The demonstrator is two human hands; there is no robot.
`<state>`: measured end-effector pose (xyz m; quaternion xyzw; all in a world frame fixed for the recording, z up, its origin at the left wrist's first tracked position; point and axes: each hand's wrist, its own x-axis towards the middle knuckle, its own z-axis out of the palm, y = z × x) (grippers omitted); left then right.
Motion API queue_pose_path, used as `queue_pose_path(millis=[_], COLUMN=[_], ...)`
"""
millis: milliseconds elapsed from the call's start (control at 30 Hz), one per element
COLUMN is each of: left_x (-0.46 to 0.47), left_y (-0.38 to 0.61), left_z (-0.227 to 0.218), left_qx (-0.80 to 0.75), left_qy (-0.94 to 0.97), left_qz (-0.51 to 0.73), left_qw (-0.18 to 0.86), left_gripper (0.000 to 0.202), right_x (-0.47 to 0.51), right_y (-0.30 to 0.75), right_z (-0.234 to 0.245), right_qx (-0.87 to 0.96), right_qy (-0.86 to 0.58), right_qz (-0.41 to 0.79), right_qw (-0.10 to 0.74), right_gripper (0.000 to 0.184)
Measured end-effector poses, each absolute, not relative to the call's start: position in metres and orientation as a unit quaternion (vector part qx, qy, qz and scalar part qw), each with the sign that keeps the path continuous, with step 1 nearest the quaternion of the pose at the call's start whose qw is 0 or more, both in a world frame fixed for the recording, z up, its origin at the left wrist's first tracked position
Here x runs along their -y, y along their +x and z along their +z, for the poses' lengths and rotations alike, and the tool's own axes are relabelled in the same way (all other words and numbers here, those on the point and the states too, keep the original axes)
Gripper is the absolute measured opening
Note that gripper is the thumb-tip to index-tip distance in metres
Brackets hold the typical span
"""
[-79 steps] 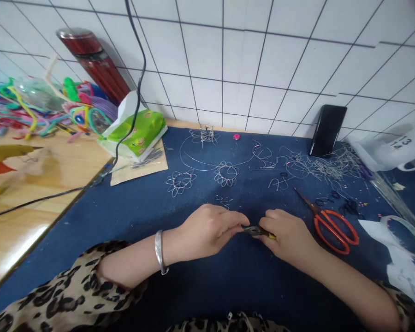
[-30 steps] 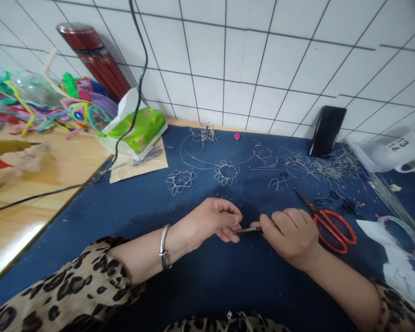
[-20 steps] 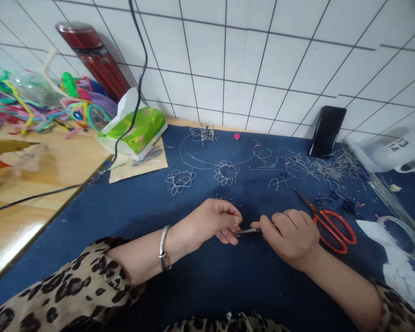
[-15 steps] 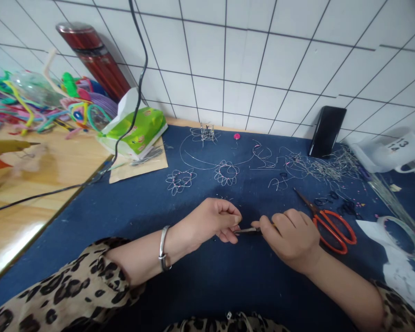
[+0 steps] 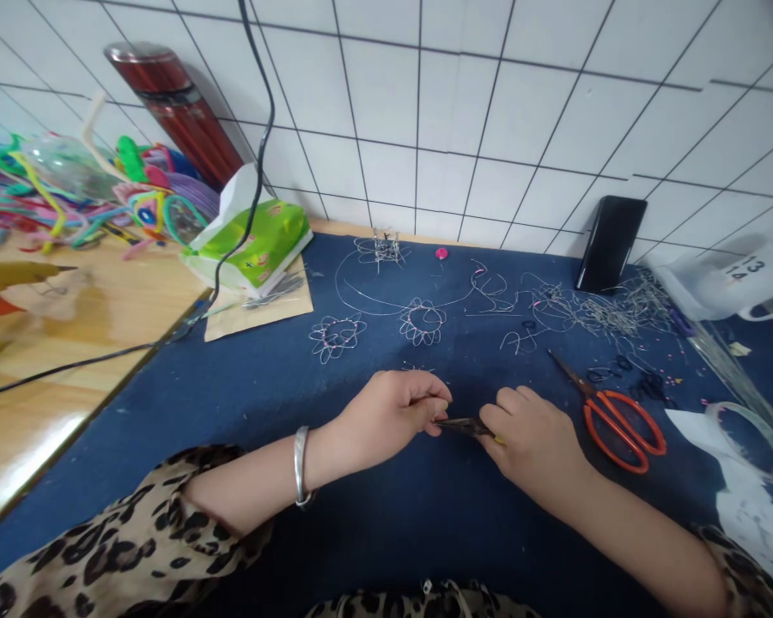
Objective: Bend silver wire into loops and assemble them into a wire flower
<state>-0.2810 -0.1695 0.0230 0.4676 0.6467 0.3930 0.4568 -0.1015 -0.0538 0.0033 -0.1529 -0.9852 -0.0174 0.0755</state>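
Observation:
My left hand (image 5: 392,412) and my right hand (image 5: 532,438) meet low over the blue cloth (image 5: 361,515). In the right hand's closed fingers lies a small pair of pliers (image 5: 465,424), its tip pointing left toward the left fingertips. Those fingertips are pinched together at the tip of the pliers; what they hold is too small to make out. Two finished wire flowers (image 5: 337,335) (image 5: 422,323) lie farther back on the cloth.
Orange-handled scissors (image 5: 611,412) lie right of my right hand. A tangle of wire pieces (image 5: 593,311), a black phone (image 5: 609,243) against the tiled wall, a green tissue pack (image 5: 258,245), a black cable (image 5: 232,232), coloured pipe cleaners (image 5: 70,202) and a glue gun (image 5: 0,296) surround the cloth.
My right hand has rolled so its knuckles face up and the pliers sit lower and flatter. The left hand stays pinched at the tip of the pliers.

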Motion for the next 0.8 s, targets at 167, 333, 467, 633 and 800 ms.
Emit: queue_pose_path(millis=[167,333,467,633,800], left_x=[0.173,0.177,0.178,0.174,0.168], left_y=[-0.281,-0.280,-0.279,-0.286,-0.317], left_z=[0.031,0.028,0.026,0.029,0.036], left_qx=[-0.663,-0.630,-0.612,-0.646,-0.706], left_qy=[0.618,0.695,0.719,0.695,0.632], left_qz=[0.298,0.265,0.257,0.241,0.228], left_qw=[0.300,0.224,0.206,0.205,0.222], left_gripper=[0.023,0.025,0.026,0.023,0.014], right_x=[0.053,0.051,0.051,0.050,0.049], right_y=[-0.101,-0.101,-0.101,-0.104,-0.105], right_z=[0.005,0.011,0.011,0.004,-0.002], right_qx=[0.983,0.981,0.980,0.980,0.981], right_qy=[-0.179,-0.184,-0.188,-0.189,-0.182], right_qz=[0.027,0.060,0.061,0.059,0.057], right_qw=[0.036,0.013,0.009,0.008,0.019], right_gripper=[0.018,0.020,0.022,0.021,0.021])
